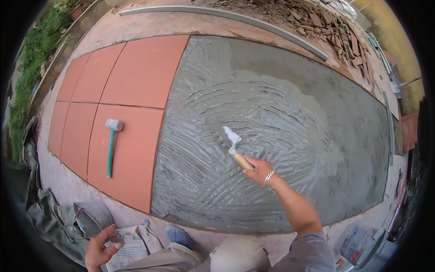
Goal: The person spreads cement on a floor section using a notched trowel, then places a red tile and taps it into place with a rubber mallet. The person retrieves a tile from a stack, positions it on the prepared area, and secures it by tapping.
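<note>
Free passage over the mortar [281, 129] beyond the trowel [234, 138], mallet [111, 144] obstructing one red tile [133, 156]

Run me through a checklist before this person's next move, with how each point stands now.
1. Wood-handled metal trowel in the right hand: ok, gripped by its handle.
2. Left hand free of tools: ok, none shows in it.
3. Flat, orange, four-sided tiles clear of tools: not ok, a pale-headed mallet with a teal handle lies on one.
4. Wavy ridges across the whole grey cement-like bed: not ok, the right side looks smooth.
5. Tiles level: cannot tell from above.
</note>
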